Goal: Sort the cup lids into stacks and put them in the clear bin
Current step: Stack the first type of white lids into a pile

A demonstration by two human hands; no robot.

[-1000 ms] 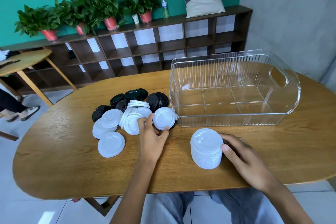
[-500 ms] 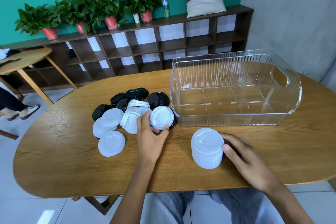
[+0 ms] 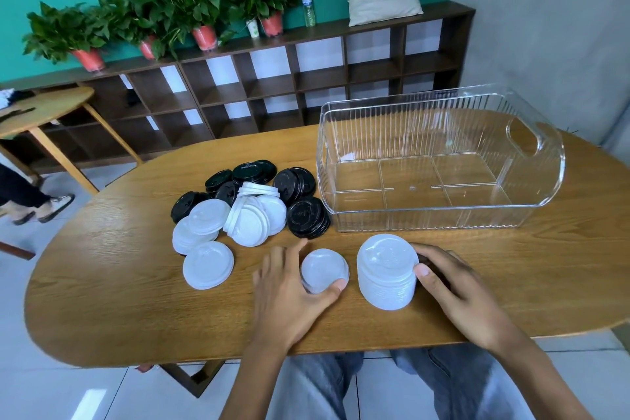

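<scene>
A single white lid [image 3: 324,270], round and smooth, lay on the wooden counter [image 3: 102,300], pinched between the thumb and fingers of the left hand [image 3: 293,290]. Just to its right stood a neat stack of white lids [image 3: 387,271], the right hand [image 3: 453,290] curled round its side, thumb against it. Farther back, a loose pile of white lids [image 3: 231,218] and black lids [image 3: 300,194] lay mixed together. The clear bin [image 3: 439,215], ribbed with a handle cut-out, held no lids.
</scene>
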